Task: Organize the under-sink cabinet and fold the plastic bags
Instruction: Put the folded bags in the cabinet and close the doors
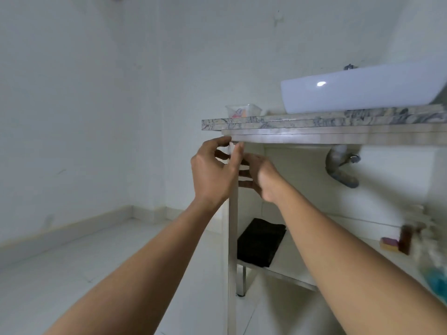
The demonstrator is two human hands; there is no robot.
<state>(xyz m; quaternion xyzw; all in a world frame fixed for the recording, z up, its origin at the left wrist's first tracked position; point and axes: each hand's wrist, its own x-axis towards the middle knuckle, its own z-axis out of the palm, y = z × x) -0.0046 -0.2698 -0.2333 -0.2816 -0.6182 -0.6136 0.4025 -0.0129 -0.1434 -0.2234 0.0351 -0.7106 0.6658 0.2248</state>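
The under-sink cabinet stands open, and its door (232, 238) shows edge-on as a narrow grey upright strip. My left hand (212, 172) grips the top of that door edge from the outside, just under the counter. My right hand (262, 180) reaches in from the inside, its fingers curled against the same top corner. On the cabinet's shelf (302, 259) lies a folded black bag or cloth (260, 243); which one I cannot tell. No other bag is visible.
A white basin (362, 90) sits on the marble counter (290, 122) beside a clear plastic tub (243, 111). A grey drain pipe (338, 168) hangs inside. A pink-yellow sponge (389, 244), a brown bottle (406, 238) and a blurred blue item (435, 281) are at right. White tiled floor lies left.
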